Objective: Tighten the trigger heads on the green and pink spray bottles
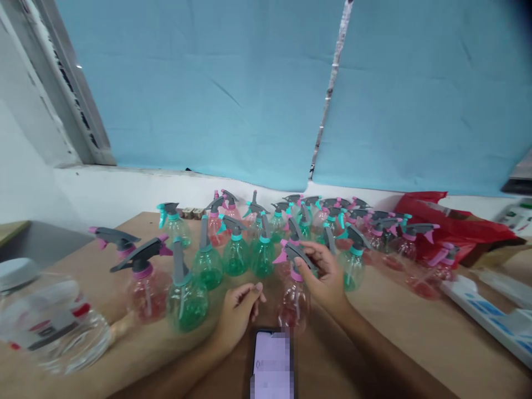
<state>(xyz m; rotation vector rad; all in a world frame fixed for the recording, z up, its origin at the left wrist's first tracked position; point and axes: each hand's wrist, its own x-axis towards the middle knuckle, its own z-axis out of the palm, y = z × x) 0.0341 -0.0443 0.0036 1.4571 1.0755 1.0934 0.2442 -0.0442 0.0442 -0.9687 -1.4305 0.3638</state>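
My right hand has its thumb and fingers around the grey-and-pink spray head of a pink bottle, which stands upright just left of the wrist. My left hand rests near the table's front, fingers curled with the thumb against them; whether anything small is inside cannot be seen. A green spray bottle stands left of it, beside a pink one. More green bottles, such as one with a teal collar, stand behind my hands.
A phone lies at the front edge. A large clear jug stands at the left. Many spray bottles line the back, with a red bag and a white-and-blue box at the right.
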